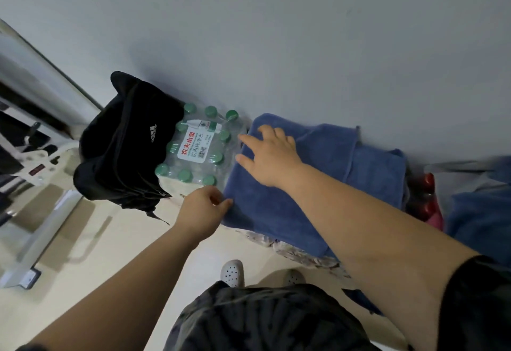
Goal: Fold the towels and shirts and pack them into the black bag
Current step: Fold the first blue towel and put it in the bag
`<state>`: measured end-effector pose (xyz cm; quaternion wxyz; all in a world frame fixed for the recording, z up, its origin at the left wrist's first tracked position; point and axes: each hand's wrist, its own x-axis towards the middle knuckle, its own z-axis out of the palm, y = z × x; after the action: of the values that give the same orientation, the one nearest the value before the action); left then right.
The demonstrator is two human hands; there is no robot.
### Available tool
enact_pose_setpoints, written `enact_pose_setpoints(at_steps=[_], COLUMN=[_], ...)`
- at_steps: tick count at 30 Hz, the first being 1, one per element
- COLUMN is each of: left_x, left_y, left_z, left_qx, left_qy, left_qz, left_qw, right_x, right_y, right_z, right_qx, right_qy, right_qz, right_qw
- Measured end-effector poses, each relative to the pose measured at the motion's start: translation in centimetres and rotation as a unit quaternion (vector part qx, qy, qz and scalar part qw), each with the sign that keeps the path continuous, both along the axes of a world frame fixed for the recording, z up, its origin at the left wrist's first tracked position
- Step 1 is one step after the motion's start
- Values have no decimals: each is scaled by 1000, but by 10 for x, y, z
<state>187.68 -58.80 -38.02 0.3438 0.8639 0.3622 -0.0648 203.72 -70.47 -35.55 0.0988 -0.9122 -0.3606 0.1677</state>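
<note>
My right hand (pixel 269 154) lies spread flat on the folded blue terry towel (pixel 265 212), while my left hand (pixel 204 209) pinches its near corner. Just beside the towel sits a shrink-wrapped pack of green-capped water bottles (pixel 196 148), and the black fabric bag (pixel 124 143) touches the pack's far side.

The bag (pixel 121 140) stands on the floor at your left, with the pack of bottles (pixel 199 146) just right of it by the wall. Right again lies the towel (pixel 276 212). Your right grip (pixel 272 154) lies flat on top, and your left grip (pixel 201 209) pinches its near left corner.
</note>
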Motion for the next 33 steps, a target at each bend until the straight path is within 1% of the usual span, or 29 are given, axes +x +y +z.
enact_pose_setpoints(at_steps=[4, 6, 8, 10, 12, 14, 16, 19, 24, 27, 29, 31, 33], left_x=[1, -1, -3, -5, -7, -9, -11, -17, -37, -47, -53, -56, -56], left_y=[5, 9, 13, 19, 25, 32, 43, 65, 111, 143, 160, 168, 170], left_z=[3, 5, 8, 8, 9, 7, 6, 4, 13, 11, 7, 3, 0], left_qx=[-20, -69, -147, -233, -295, -340, -350, -310, -207, -92, -32, 4, 42], left_qy=[-8, -24, -44, -58, -52, -39, -34, -38, -44, -67, -59, -36, -15], left_qz=[-51, -65, -63, -49, -33, -33, -46, -51, -49, -50, -75, -106, -127], left_qw=[998, 995, 986, 970, 954, 939, 935, 949, 976, 992, 995, 994, 991], right_x=[8, 5, -1, -9, -17, -23, -28, -36, -48, -58, -64, -67, -67], right_y=[27, 35, 42, 49, 55, 61, 70, 93, 143, 173, 185, 187, 179], right_z=[-2, -4, -7, -9, -10, -11, -9, -5, -4, -5, -9, -14, -16], right_qx=[-83, -125, -139, -125, -104, -78, -43, 3, 64, 108, 105, 107, 138], right_qy=[7, 3, -16, -40, -50, -42, -28, -11, 47, 87, 109, 118, 125], right_qz=[-28, -38, -65, -107, -146, -175, -203, -224, -199, -158, -132, -120, -121], right_qw=[996, 991, 988, 986, 983, 981, 978, 975, 977, 978, 980, 980, 975])
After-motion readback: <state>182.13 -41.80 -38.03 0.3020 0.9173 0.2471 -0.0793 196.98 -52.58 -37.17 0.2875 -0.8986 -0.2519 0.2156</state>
